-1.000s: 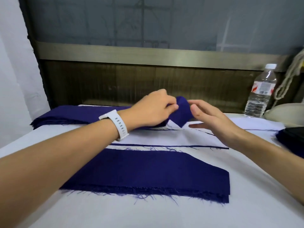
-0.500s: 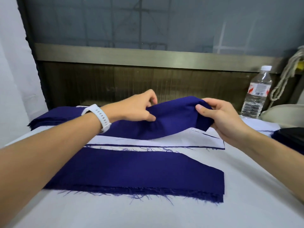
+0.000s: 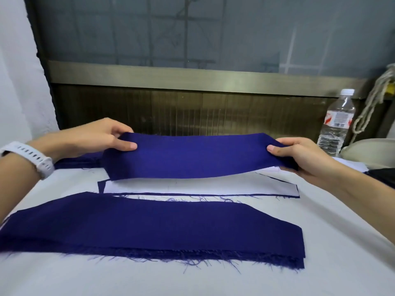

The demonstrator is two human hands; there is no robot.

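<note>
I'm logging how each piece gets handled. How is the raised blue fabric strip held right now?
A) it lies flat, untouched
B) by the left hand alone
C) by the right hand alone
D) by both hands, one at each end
D: the left hand pinches one end of the blue fabric strip and the right hand pinches the other, holding it above the table.

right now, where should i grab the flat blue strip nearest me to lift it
Pinch the flat blue strip at its two short ends, one hand coming from each side, as the left hand and right hand hold the lifted strip. It is long and limp, so a middle grip would probably let it sag and fold; avoid the frayed near edge.
</note>
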